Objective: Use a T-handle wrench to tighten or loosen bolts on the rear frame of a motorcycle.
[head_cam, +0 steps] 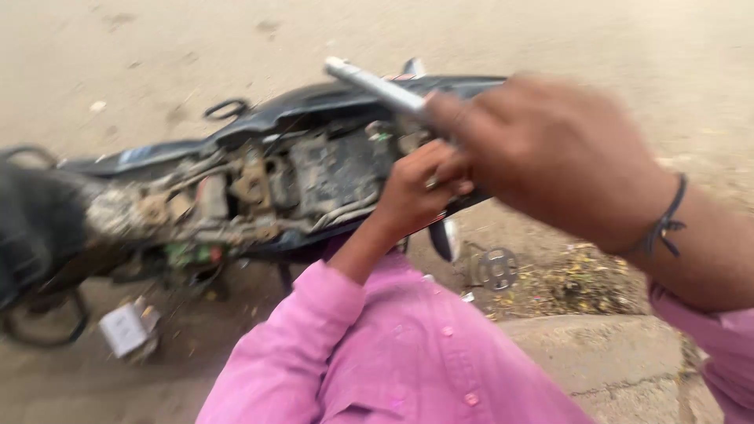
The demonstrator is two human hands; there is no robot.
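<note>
A motorcycle (236, 126) stands crosswise in front of me with its seat off, showing a dusty frame with wiring and parts (314, 177). My right hand (550, 157), blurred and with a dark thread on its wrist, is shut on a silver rod-like metal tool (377, 85) that points up and left over the open frame. My left hand (416, 188) reaches out of a pink sleeve to the frame's right end. Its fingers are curled just under my right hand's fingers. Blur hides whether it holds anything.
A white box-shaped part (126, 328) hangs low at the left beside a black tyre (31, 235). A round metal disc (497, 268) lies on the ground near dry leaves (573, 283). A concrete slab (620, 361) sits at the lower right. Sandy ground lies beyond.
</note>
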